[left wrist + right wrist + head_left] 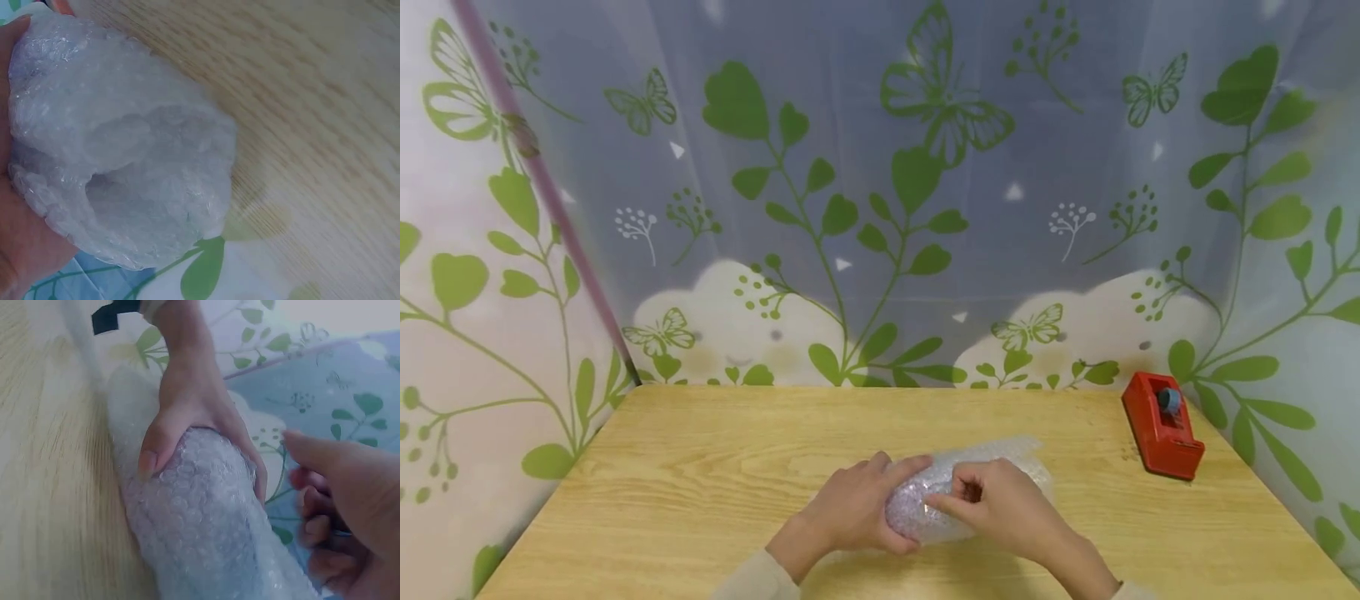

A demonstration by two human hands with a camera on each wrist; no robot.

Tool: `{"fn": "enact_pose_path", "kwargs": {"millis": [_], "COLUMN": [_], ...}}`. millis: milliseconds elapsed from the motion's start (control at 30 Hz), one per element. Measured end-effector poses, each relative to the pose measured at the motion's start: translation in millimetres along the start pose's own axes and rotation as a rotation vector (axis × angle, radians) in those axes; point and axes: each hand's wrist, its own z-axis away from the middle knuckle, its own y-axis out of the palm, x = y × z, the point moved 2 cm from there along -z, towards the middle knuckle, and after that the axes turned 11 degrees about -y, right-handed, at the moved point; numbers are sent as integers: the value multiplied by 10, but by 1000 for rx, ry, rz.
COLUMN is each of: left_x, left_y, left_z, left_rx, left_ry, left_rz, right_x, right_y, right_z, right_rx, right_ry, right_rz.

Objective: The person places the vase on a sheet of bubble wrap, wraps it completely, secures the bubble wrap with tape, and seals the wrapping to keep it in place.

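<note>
A roll-shaped bundle in clear bubble wrap lies on the wooden table, its far end pointing to the back right. My left hand grips its near left end, thumb on one side and fingers on the other. In the left wrist view, the bubble wrap shows a loose end with a dark hollow. What the wrap encloses is hidden. My right hand is over the bundle's right side, thumb pointing left beside a shiny spot. In the right wrist view, the right hand's fingers curl in, with nothing seen between them.
A red tape dispenser with a small roll of tape stands at the table's right back edge. Patterned curtains with leaves and butterflies enclose the wooden table at the back and both sides.
</note>
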Motion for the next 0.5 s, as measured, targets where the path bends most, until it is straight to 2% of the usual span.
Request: {"fn": "enact_pose_path", "kwargs": {"millis": [100, 167, 233, 367, 500], "left_x": [6, 10, 13, 16, 24], "left_y": [-7, -3, 10, 37, 41], "left_z": [-2, -5, -3, 2, -1], "left_rx": [-5, -7, 2, 18, 14], "left_ry": [3, 5, 1, 5, 3], "left_rz": [-15, -19, -13, 6, 16], "right_x": [-7, -59, -140, -293, -352], "right_y": [-13, -1, 36, 124, 154], "right_z": [-80, -119, -124, -65, -44], "right_rx": [-104, -113, -59, 35, 45], "right_ry": [-98, -91, -24, 124, 131], "right_rz": [166, 227, 222, 146, 107]}}
